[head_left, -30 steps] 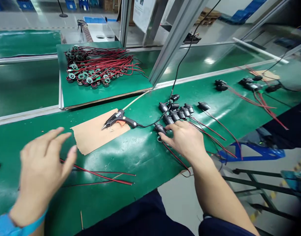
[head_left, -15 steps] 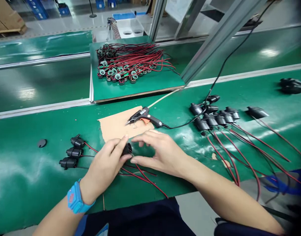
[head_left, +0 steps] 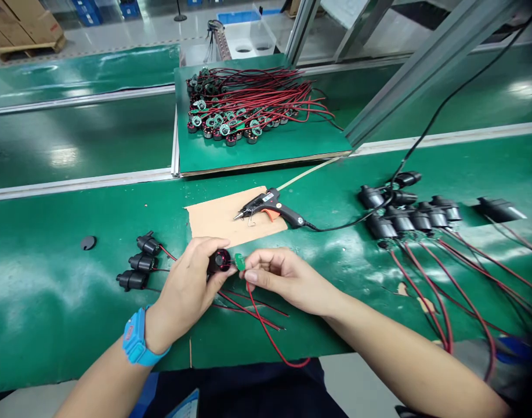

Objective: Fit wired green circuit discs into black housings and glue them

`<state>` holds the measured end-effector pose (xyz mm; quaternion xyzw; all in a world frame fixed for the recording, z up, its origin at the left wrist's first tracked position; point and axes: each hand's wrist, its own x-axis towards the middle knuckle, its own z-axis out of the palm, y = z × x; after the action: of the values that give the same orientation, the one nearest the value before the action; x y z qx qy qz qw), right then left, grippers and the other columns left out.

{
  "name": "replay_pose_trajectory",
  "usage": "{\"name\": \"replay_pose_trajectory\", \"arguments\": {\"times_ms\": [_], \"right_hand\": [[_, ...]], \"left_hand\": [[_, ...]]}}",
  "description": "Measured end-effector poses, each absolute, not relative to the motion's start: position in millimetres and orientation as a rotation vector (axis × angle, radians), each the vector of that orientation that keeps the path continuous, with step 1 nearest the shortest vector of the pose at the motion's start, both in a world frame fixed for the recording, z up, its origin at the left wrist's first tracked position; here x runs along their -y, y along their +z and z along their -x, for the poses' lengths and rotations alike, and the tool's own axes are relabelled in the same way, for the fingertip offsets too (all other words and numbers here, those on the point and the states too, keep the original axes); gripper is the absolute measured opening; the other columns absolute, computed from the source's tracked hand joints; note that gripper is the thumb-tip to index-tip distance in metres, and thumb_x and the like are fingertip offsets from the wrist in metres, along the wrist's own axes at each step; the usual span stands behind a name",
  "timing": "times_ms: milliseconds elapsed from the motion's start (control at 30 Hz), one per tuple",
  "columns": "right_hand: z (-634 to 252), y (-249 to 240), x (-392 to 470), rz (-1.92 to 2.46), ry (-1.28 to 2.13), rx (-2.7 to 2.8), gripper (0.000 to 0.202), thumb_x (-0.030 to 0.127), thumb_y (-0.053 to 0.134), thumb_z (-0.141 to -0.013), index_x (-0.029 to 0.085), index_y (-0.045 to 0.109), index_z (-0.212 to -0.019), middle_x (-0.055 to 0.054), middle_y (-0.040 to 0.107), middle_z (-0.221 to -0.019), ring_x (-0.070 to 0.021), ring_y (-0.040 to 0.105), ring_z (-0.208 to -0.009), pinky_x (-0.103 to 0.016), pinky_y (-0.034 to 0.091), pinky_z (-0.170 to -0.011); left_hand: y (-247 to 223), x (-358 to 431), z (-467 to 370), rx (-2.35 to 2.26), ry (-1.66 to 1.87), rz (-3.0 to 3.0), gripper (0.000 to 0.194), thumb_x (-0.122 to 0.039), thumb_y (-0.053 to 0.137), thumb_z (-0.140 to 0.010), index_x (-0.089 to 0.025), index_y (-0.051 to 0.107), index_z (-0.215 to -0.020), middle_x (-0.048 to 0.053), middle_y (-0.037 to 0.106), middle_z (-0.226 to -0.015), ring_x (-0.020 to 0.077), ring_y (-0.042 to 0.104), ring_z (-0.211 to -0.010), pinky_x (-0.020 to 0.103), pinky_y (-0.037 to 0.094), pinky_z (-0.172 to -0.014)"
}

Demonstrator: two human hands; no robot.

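Note:
My left hand is wrapped round a black round housing, its open end facing right. Just off that end, my right hand pinches a small green circuit board at its edge. A red wire hangs from the board and curls down toward the bench's front edge. Beside my left hand lie several black housings with wires that run beneath it. Beyond my hands, a black glue gun rests on a piece of cardboard.
Several wired black housings stand on the right, one more apart from them. A raised green board at the back carries many wired round parts. A black disc lies at left. The glue gun's cable rises past a metal post.
My right hand has closed from an open curve to a pinch on the green circuit board. The housing's open end has turned more into view. The whole view has shifted slightly.

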<state>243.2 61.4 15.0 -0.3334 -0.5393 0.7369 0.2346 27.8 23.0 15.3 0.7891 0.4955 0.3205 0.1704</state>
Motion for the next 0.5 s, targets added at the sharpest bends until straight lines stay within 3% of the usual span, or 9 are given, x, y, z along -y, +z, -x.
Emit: {"name": "replay_pose_trajectory", "arguments": {"times_ms": [133, 333, 433, 500], "right_hand": [[-241, 15, -57, 0.961, 1.933, 1.380, 0.037, 0.047, 0.080, -0.079, 0.018, 0.057, -0.074, 0.009, 0.043, -0.057, -0.0066, 0.030, -0.053, -0.022, 0.024, -0.049], [-236, 14, -51, 0.983, 1.907, 1.359, 0.039, 0.046, 0.080, -0.078, 0.019, 0.054, -0.070, 0.010, 0.039, -0.054, -0.0065, 0.028, -0.051, -0.022, 0.022, -0.047], [-238, 16, -51, 0.961, 1.883, 1.434, 0.038, 0.049, 0.075, -0.083, 0.019, 0.055, -0.071, 0.009, 0.041, -0.054, -0.0068, 0.031, -0.049, -0.022, 0.027, -0.046], [-246, 19, -58, 0.970, 1.684, 1.616, 0.032, 0.048, 0.069, -0.089, 0.019, 0.061, -0.078, 0.005, 0.054, -0.060, -0.0092, 0.043, -0.053, -0.024, 0.038, -0.050]], "left_hand": [[19, -22, -32, -1.475, 0.943, -2.225, 0.037, -0.024, 0.063, -0.097, -0.022, 0.050, -0.132, 0.010, 0.059, -0.115, 0.0228, 0.061, -0.108, 0.038, 0.056, -0.091], [20, -21, -35, -1.397, 1.023, -2.172, 0.029, -0.027, 0.069, -0.093, -0.023, 0.060, -0.121, 0.006, 0.069, -0.102, 0.0189, 0.065, -0.094, 0.031, 0.056, -0.080], [19, -21, -35, -1.391, 1.058, -2.154, 0.025, -0.026, 0.069, -0.094, -0.023, 0.063, -0.118, 0.005, 0.069, -0.099, 0.0177, 0.066, -0.090, 0.029, 0.055, -0.076], [18, -22, -34, -1.407, 1.081, -2.138, 0.024, -0.027, 0.069, -0.093, -0.022, 0.064, -0.116, 0.005, 0.069, -0.098, 0.0178, 0.066, -0.089, 0.029, 0.055, -0.075]]}}
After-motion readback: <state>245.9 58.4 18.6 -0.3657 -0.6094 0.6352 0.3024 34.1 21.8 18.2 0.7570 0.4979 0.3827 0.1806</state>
